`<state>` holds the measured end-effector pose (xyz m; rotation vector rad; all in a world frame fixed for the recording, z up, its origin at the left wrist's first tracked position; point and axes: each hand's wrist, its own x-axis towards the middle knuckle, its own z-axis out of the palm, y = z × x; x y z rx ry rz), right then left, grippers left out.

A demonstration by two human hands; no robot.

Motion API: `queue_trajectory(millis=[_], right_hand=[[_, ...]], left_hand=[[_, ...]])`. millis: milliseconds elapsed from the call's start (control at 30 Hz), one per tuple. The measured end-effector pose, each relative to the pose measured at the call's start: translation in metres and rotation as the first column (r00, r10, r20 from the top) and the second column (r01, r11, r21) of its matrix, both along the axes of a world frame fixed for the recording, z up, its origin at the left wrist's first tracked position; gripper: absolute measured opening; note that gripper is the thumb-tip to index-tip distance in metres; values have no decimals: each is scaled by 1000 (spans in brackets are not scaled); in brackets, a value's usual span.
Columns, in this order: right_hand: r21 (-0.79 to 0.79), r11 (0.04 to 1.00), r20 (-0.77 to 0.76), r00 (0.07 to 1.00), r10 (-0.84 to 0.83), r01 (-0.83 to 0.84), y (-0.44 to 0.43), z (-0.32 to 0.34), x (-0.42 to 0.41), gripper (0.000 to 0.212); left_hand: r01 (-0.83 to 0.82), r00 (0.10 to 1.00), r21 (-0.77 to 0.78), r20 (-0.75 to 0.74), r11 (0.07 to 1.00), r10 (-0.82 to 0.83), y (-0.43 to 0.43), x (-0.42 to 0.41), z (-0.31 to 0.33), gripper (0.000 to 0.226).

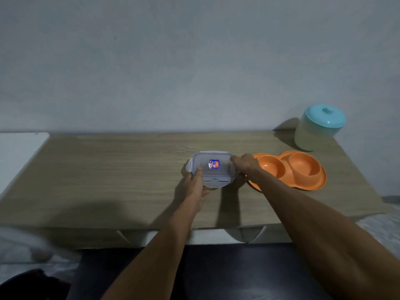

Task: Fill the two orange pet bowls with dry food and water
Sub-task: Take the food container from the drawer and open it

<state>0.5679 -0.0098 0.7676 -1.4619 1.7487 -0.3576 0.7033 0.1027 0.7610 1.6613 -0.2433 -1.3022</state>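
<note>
Both orange bowls (290, 169) sit empty on the table (108, 169), right of the lidded box (211, 168) that left hand (194, 185) and right hand (244, 167) clasp by its ends, so filling seems unstarted

Item: one printed label (214, 164), blue with a red and white patch, which we find centred on the lid of the clear plastic container (211, 169). We can see that it carries lettering, but the print is too small and blurred for us to read any word, brand or number. We record no other text, number or sign on anything else in view: the orange pet bowls (290, 168), the teal-lidded canister (318, 128) and the wooden table (108, 169) show us plain, unmarked surfaces.
</note>
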Motion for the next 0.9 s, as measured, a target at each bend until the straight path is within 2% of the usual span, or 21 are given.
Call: queue_trajectory(millis=[233,333,400,467,500,567,633,700,800,900], right_hand=[[59,985,276,946,-170,160,-1,32,8,8],[123,975,425,878,-222,188,-5,44,12,12],[157,971,476,848,-233,179,-9,52,15,10],[167,964,505,822,-264,208,-17,55,18,12],[165,959,516,808,-283,230,-22,56,20,15],[162,952,550,777,-306,260,-34,56,22,18],[167,941,577,744,-336,296,-47,55,25,18],[171,929,584,725,-365,329,-63,49,29,18],[184,914,583,708,-398,363,-89,30,35,17],[167,917,536,747,-393,362,-113,0,38,16]], left_hand=[[-32,997,-20,-70,999,30,1,-1,0,62],[-88,992,-30,-90,996,85,1,4,6,52],[-81,994,-45,-71,996,77,1,8,5,62],[-70,998,-24,4,997,70,-1,15,-5,73],[-61,995,-17,80,998,62,-2,19,-10,69],[-25,974,-3,226,1000,25,0,23,-9,38],[74,953,-5,295,997,-70,0,26,-11,24],[121,943,-6,314,993,-113,0,28,-13,35],[117,957,-19,269,993,-108,1,28,-13,34],[114,962,-39,252,993,-101,2,28,-18,36]])
